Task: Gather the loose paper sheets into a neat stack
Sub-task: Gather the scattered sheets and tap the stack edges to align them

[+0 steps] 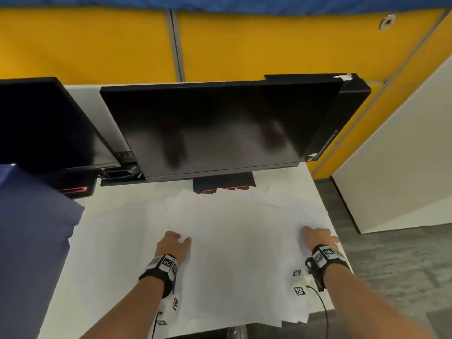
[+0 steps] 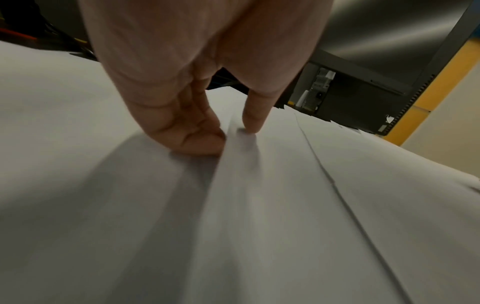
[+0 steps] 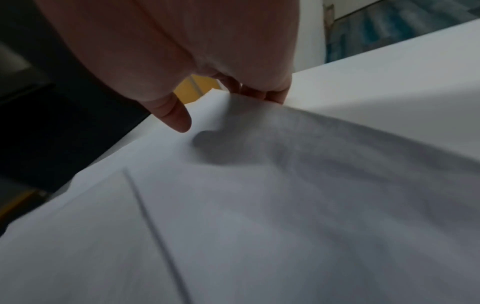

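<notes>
Several white paper sheets lie fanned and overlapping across the white desk. My left hand is at the spread's left side. In the left wrist view the left hand has curled fingers against one sheet's edge and its thumb pressing on top of that sheet. My right hand is at the spread's right side near the desk edge. In the right wrist view the right hand has its fingers hooked under a raised sheet, with the thumb just above it.
A dark monitor stands right behind the papers, its base partly under them. A second monitor is at the left. A blue cloth covers the desk's left side. Yellow partition panels stand behind. The desk ends just right of my right hand.
</notes>
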Tool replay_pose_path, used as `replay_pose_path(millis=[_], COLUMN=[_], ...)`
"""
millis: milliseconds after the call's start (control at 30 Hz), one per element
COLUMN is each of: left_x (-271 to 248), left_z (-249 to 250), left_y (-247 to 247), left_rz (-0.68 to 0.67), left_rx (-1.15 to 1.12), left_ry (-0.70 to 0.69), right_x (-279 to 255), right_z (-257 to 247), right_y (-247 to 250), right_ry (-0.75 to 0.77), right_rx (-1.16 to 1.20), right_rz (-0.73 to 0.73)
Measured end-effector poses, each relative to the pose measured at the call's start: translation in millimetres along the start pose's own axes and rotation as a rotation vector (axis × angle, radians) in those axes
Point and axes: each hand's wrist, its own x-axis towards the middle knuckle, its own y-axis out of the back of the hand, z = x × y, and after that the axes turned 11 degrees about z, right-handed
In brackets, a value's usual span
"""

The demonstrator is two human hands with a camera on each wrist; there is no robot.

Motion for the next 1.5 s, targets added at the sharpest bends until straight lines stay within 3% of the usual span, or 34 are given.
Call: replay_pose_path(millis=[100, 267, 433, 633, 800, 1033, 1133, 1200, 1300, 1367, 1500], left_x=[-5, -14, -27, -55, -66, -83, -55, -23, 18, 32, 39], left_z=[9, 8, -9, -15, -22, -33, -45, -62, -91, -104, -103], left_y=[-9, -5, -2, -12, -5, -12, 10, 31, 62, 72, 68], left_rz=[-0.015, 0.061, 0.042, 0.021, 0.035, -0.024, 0.065, 0.217, 0.405, 0.396, 0.347], left_rx=[0.018, -0.036, 0.025, 0.037, 0.084, 0.075, 0.012, 0.04, 0.075, 0.053, -0.068], left_ry=[-0.035, -0.087, -0.132, -0.185, -0.177, -0.228, -0.167, -0.078, 0.207, 0.317, 0.329], right_x=[-12, -30, -31, -80, -85, -113, -98, -84, -66, -64, -82], right_z=[-21, -31, 3, 29, 45, 60, 50, 38, 18, 6, -13], right_y=[-19, -31, -26, -54, -45, -58, -48, -40, -36, -39, -55], right_ry=[0.18, 0.477, 0.364, 0.598, 0.526, 0.541, 0.403, 0.309, 0.256, 0.264, 0.322], right_rx=[0.013, 0.149, 0.001, -0.057, -0.018, -0.072, 0.009, 0.055, 0.098, 0.129, 0.11], right_rz=[-0.004, -0.21, -0.121, -0.223, -0.096, -0.205, -0.118, -0.065, -0.046, -0.065, -0.094])
